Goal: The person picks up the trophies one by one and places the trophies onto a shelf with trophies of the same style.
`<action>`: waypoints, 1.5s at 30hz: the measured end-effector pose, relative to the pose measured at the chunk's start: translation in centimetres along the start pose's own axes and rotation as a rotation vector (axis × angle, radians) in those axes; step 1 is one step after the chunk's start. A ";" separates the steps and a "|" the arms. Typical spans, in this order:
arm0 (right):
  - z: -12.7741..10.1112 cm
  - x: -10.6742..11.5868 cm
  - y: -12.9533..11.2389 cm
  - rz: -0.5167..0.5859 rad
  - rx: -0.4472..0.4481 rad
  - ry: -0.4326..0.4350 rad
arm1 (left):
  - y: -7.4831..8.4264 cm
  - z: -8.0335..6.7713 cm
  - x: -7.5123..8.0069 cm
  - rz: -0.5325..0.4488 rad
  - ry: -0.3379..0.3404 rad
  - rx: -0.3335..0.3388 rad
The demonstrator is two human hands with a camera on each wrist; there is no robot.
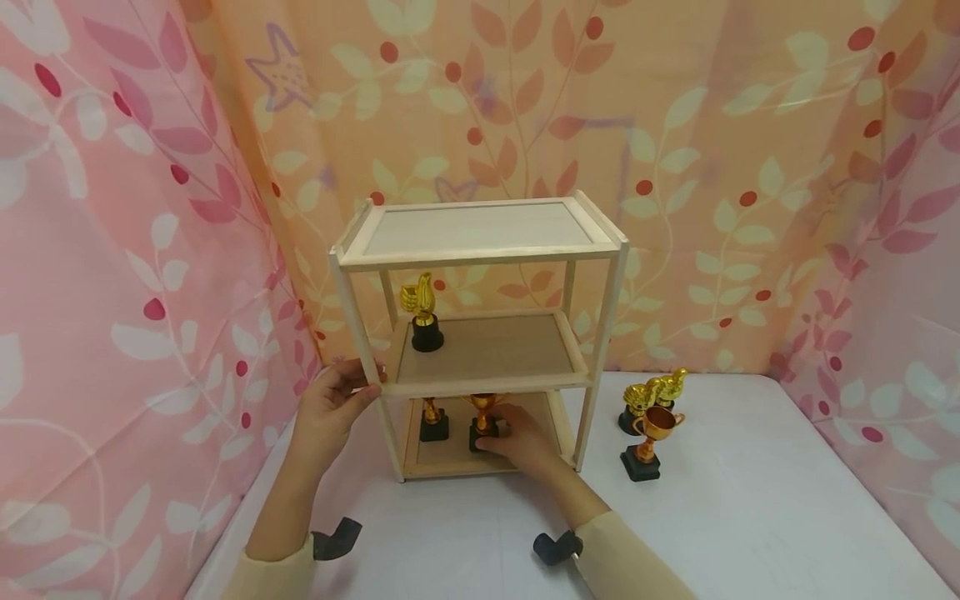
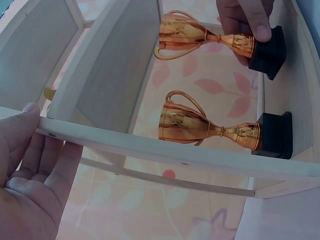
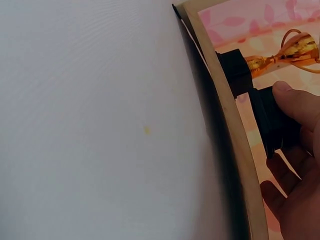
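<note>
A small wooden three-tier shelf [image 1: 468, 389] stands on the table. Its left front post is gripped by my left hand [image 1: 333, 408], thumb in front at the middle tier. At the bottom tier, my right hand [image 1: 528, 442] pinches the black base of a bronze-coloured trophy cup [image 2: 180, 35]. Beside that cup, on the left, another bronze trophy cup [image 2: 185, 124] stands on the same tier; the middle tier hides its top in the head view. A gold thumbs-up trophy [image 1: 423, 308] with a round black base stands on the middle tier, at the left.
To the right of the shelf, on the white-covered table [image 1: 750, 492], stand a bronze trophy cup [image 1: 654, 433] and gold trophies [image 1: 637, 400] behind it. Patterned curtains [image 1: 675, 167] close off the back and both sides.
</note>
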State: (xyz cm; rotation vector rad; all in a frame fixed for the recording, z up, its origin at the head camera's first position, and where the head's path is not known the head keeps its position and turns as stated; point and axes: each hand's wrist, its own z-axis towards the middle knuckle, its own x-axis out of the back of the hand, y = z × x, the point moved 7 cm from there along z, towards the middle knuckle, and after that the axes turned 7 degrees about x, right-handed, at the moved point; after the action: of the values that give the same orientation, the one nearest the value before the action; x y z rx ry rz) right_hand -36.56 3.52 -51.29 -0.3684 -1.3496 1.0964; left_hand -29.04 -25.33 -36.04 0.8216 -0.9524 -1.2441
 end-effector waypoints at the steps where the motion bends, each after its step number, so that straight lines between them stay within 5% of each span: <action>1: 0.1 -0.1 0.0 -0.001 0.005 -0.002 | 0.0 0.0 0.0 -0.004 -0.002 -0.005; 25: 2.4 -1.8 0.7 0.086 -0.055 -0.011 | 0.0 -0.1 -0.1 -0.020 -0.007 -0.002; 45: 3.8 -2.1 1.5 0.007 -0.046 -0.017 | 0.1 -0.1 -0.1 -0.011 -0.020 -0.021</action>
State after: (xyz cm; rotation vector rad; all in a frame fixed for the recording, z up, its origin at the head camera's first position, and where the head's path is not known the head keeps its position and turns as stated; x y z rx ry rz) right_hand -40.23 1.18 -52.71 -0.3981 -1.3915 1.0778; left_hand -28.96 -25.24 -36.03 0.8005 -0.9509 -1.2724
